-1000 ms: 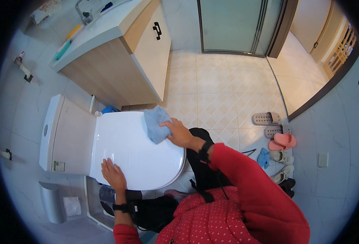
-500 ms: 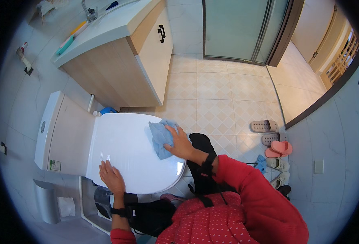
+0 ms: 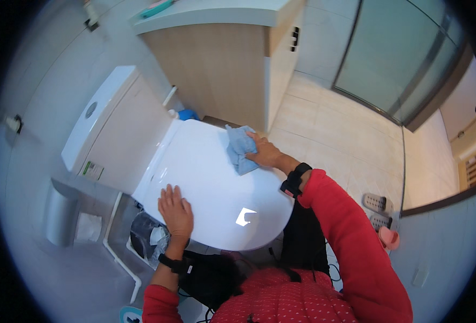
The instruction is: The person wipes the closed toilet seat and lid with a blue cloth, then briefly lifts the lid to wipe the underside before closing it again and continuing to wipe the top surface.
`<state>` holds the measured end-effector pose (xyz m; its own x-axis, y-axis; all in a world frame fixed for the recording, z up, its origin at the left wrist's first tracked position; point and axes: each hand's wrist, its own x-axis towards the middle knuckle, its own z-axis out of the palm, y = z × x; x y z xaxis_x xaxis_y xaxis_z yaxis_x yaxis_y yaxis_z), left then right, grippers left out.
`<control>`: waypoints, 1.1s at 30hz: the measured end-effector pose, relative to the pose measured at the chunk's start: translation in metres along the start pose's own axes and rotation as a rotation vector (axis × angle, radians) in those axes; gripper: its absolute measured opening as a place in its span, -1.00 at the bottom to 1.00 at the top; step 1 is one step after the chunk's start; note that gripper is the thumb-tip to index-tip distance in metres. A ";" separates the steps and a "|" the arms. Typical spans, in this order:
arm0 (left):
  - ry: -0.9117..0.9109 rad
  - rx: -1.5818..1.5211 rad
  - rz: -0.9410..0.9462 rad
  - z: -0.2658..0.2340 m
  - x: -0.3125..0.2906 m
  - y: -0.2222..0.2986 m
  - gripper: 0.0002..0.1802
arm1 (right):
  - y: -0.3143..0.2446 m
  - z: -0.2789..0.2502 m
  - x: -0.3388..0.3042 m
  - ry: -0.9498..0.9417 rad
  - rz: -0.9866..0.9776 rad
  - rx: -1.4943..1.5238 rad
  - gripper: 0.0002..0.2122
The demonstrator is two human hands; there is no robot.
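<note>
A white toilet with its lid down fills the middle of the view, its tank to the left. My right hand holds a crumpled light-blue cloth against the lid's far edge, fingers closed over the cloth's right side. Flat on the near left part of the lid lies my left hand, its fingers stretched out and holding nothing. Both wrists wear black straps.
Beyond the toilet stands a wooden vanity cabinet with a white top. A trash bin sits by the toilet's near side, below a grey paper dispenser. Slippers lie at the right, near a glass door.
The view has turned and shifted, so the toilet appears tilted. My right hand has slid the cloth across the lid to its far edge. My left hand stays flat on the lid.
</note>
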<state>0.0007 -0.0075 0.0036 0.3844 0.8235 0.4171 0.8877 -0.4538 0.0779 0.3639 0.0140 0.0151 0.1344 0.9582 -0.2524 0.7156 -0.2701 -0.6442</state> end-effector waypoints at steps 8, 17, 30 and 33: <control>-0.025 -0.049 -0.054 -0.007 0.005 0.002 -0.49 | -0.073 0.012 0.063 -0.027 -0.095 -0.138 -0.21; -0.048 -0.077 -0.095 -0.013 0.008 0.004 -0.51 | -0.138 0.039 0.112 -0.024 -0.213 -0.317 -0.29; 0.000 -0.105 -0.107 -0.009 0.003 0.002 -0.57 | -0.165 0.101 0.031 0.032 -0.590 -0.406 -0.37; 0.026 -0.116 -0.094 -0.008 0.001 0.000 -0.56 | -0.150 0.088 0.023 0.008 -0.542 -0.384 -0.39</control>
<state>-0.0011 -0.0096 0.0113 0.2932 0.8556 0.4265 0.8835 -0.4130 0.2212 0.1991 0.0684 0.0420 -0.3098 0.9499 0.0411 0.8765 0.3021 -0.3748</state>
